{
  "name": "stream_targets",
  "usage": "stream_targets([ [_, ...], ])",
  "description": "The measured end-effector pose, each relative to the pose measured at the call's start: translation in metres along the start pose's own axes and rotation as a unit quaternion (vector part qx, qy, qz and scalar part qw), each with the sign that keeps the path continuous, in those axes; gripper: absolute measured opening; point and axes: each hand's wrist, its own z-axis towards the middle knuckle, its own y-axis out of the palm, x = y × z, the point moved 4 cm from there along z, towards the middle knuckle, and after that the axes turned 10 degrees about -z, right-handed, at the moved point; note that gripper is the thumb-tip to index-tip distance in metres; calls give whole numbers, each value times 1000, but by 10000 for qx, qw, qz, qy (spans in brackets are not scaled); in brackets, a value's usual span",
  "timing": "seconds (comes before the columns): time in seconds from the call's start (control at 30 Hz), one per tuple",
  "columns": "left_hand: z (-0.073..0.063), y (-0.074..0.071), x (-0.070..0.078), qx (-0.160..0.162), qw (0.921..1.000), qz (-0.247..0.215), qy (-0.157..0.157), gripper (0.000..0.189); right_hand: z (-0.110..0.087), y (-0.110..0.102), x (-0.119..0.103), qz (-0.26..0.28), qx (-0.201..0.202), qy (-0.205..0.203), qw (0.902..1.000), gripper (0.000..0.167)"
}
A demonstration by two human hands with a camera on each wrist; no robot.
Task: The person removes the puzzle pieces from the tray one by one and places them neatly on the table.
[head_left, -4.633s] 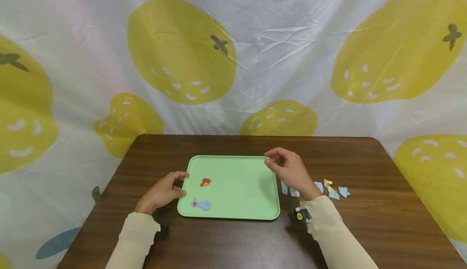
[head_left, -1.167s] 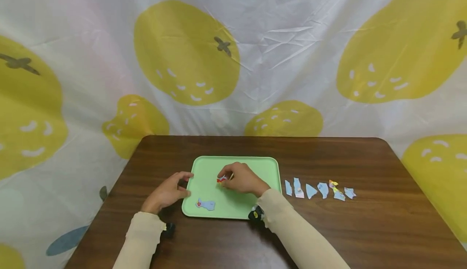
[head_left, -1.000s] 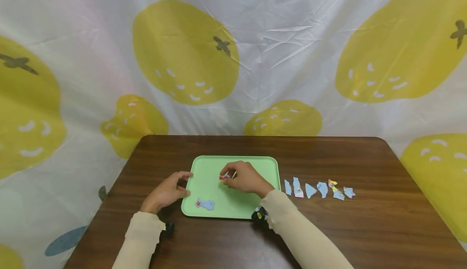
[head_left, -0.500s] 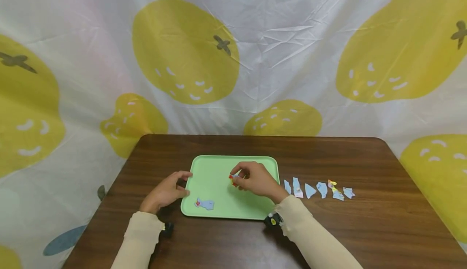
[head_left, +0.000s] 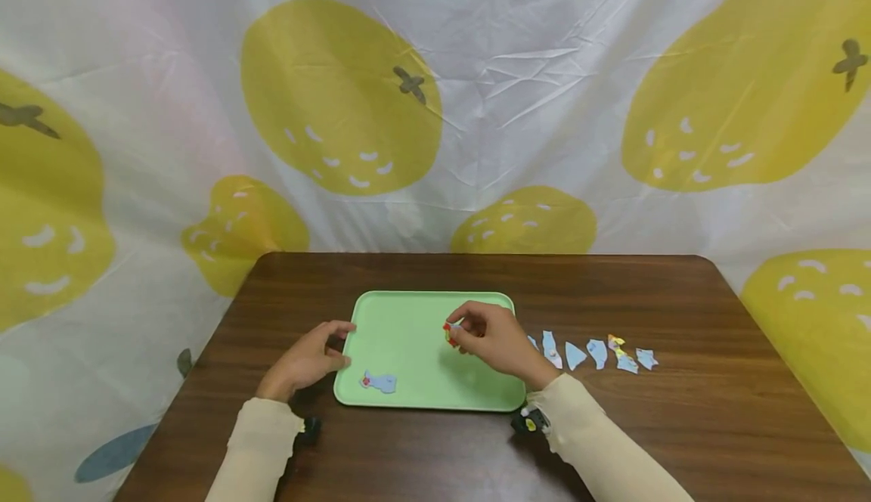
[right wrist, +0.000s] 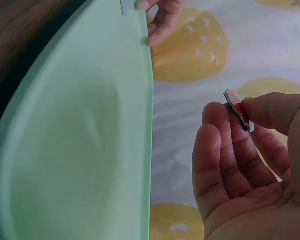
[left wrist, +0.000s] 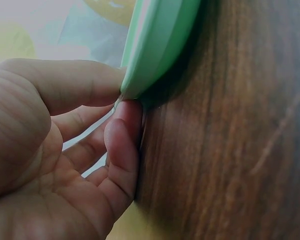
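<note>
My right hand (head_left: 491, 336) pinches a small red and yellow puzzle piece (head_left: 450, 333) between thumb and fingertips above the right half of a pale green tray (head_left: 401, 328). Seen from the right wrist, the piece (right wrist: 236, 106) is turned nearly edge-on, and the other fingers are loosely bent. At the tray's left edge rests my left hand (head_left: 308, 357), thumb and fingers apart and touching the rim; the left wrist view shows the thumb (left wrist: 85, 85) against it. A blue-grey piece with a red spot (head_left: 379, 382) lies in the tray's near left corner.
Several pale blue pieces, such as a triangular one (head_left: 574, 354), lie in a row on the brown table (head_left: 612, 426) right of the tray. One with yellow (head_left: 615, 343) is among them. A fruit-patterned cloth (head_left: 469, 109) hangs behind the table.
The red and yellow piece lay on the tray's left half in the oldest frame; the right hand has picked it up and carried it rightward. The left hand stays at the rim.
</note>
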Motion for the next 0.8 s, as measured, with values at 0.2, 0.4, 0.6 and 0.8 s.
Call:
stream_targets([
  [0.2, -3, 0, 1, -6, 10000, -9, -12, 57, -11, -14, 7, 3, 209, 231, 9995, 12],
  [0.4, -5, -1, 1, 9, 10000, -15, -47, 57, -20, -26, 16, 337, 347, 390, 9981, 12],
  [0.6, -6, -1, 2, -36, 10000, -34, 6, 58, -31, -39, 30, 555, 502, 479, 9961, 12],
  [0.8, -5, -1, 2, -41, 10000, -57, 37, 57, -45, -52, 40, 418, 669, 608, 9950, 14],
])
